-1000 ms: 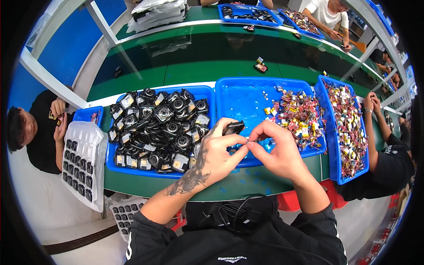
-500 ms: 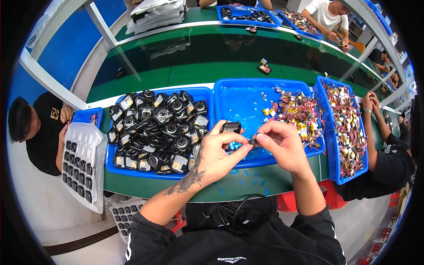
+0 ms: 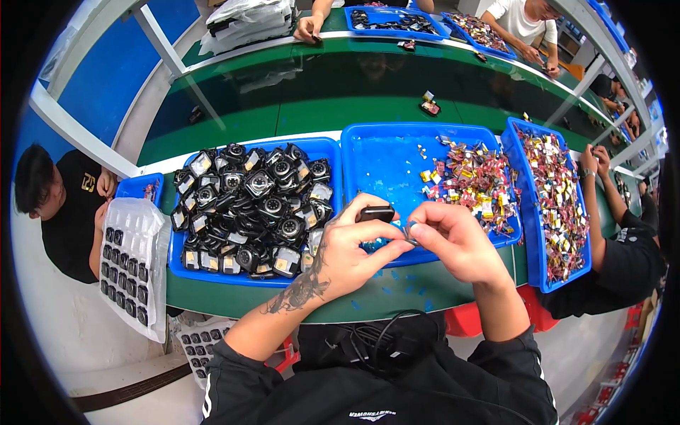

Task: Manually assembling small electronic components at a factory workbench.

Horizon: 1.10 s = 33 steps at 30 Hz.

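Note:
My left hand (image 3: 354, 244) is closed around a black watch case (image 3: 375, 213), its dark smooth side tilted up above the fingers. Its thumb and forefinger reach toward the fingertips of my right hand (image 3: 457, 237). Those right fingers pinch a small piece with a bit of blue showing; what it is stays mostly hidden. Both hands are over the front edge of a blue tray (image 3: 375, 159), which holds a heap of small parts (image 3: 478, 184) with yellow, red and silver pieces. Left of it, another blue tray (image 3: 329, 145) is piled with black watch cases (image 3: 258, 184).
A third blue tray (image 3: 533, 248) full of small parts stands at the right. Blue scraps (image 3: 382, 290) lie on the green table. A clear blister tray (image 3: 127, 273) with watch pieces is at the left, beside a seated person (image 3: 71, 212). Across the bench, others work at trays.
The watch case in my left hand has turned, showing its dark side instead of its inside. My fingertips have drawn closer together. Across the bench, another person's hand has come down onto the edge.

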Tool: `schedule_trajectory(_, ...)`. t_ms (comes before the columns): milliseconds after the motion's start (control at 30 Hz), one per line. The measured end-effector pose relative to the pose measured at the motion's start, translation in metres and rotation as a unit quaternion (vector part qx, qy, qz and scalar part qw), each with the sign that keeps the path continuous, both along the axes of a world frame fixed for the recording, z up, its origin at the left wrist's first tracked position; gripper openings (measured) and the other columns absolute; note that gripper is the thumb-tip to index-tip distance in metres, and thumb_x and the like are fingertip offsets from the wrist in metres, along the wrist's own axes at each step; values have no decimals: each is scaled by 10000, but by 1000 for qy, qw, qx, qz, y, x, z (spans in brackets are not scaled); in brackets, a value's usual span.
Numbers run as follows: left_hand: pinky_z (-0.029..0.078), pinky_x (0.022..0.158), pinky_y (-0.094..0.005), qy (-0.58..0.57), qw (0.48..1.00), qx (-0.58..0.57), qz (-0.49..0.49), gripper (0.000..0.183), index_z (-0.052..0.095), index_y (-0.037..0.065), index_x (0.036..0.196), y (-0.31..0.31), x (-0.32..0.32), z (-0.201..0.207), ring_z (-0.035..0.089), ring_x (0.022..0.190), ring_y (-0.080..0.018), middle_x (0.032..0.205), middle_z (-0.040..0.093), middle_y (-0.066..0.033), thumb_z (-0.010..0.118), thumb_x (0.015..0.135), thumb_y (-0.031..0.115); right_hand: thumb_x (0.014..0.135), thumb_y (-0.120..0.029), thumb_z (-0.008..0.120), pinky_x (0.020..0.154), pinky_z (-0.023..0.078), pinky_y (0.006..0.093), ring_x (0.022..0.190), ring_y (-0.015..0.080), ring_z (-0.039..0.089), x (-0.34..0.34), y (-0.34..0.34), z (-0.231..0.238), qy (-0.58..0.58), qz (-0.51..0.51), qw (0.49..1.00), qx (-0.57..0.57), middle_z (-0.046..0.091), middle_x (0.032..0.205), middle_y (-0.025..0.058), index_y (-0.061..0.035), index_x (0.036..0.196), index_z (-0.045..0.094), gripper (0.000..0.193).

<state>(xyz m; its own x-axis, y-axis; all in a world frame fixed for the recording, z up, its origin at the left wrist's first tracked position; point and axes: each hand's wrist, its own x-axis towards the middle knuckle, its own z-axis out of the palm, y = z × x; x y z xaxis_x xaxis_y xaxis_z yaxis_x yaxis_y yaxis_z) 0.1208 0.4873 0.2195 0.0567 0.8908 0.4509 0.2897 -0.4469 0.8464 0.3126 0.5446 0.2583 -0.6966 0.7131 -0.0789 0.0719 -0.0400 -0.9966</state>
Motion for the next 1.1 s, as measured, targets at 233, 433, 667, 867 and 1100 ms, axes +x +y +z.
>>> schedule_trajectory(233, 500, 575, -298, 100, 988, 105, 54, 144, 715, 51, 833, 1, 6, -1, 633, 740, -184, 919, 595, -83, 805, 746, 123, 931, -128, 583, 615, 460, 357, 724, 253, 626, -17, 14, -20, -164, -101, 953, 233, 616, 769, 69, -16, 913, 591, 114)
schedule_trajectory(433, 451, 630, -215, -260, 949, -177, 11, 86, 700, -26, 885, 3, 5, -5, 556, 754, -60, 911, 630, -49, 728, 834, 37, 847, -131, 664, 615, 498, 424, 713, 306, 638, -19, 22, -29, -262, -159, 831, 464, 602, 783, 142, -55, 1014, 644, 185)
schedule_trajectory(667, 337, 524, -164, -276, 935, -224, -4, 104, 685, 9, 892, 5, 0, -1, 466, 608, -4, 806, 643, -1, 680, 899, 113, 823, -72, 701, 587, 492, 326, 678, 199, 618, -24, 22, -22, -157, -222, 877, 396, 601, 693, 98, -16, 872, 708, 75)
schedule_trajectory(867, 462, 655, -188, -257, 948, -188, -18, 137, 667, -12, 962, 6, 3, -9, 574, 769, -50, 910, 634, -24, 672, 907, 113, 900, -59, 643, 684, 494, 219, 816, 93, 605, -26, 7, -18, 42, -108, 987, 114, 655, 921, 54, 10, 966, 683, 103)
schedule_trajectory(1100, 399, 584, -196, -295, 938, -178, -42, 464, 259, 101, 1382, 6, -4, -2, 422, 693, -29, 1151, 553, -72, 426, 965, -11, 930, 4, 578, 763, 509, 244, 847, 104, 610, -11, 3, -10, 68, -210, 969, 110, 649, 997, 73, 43, 1044, 652, 142)
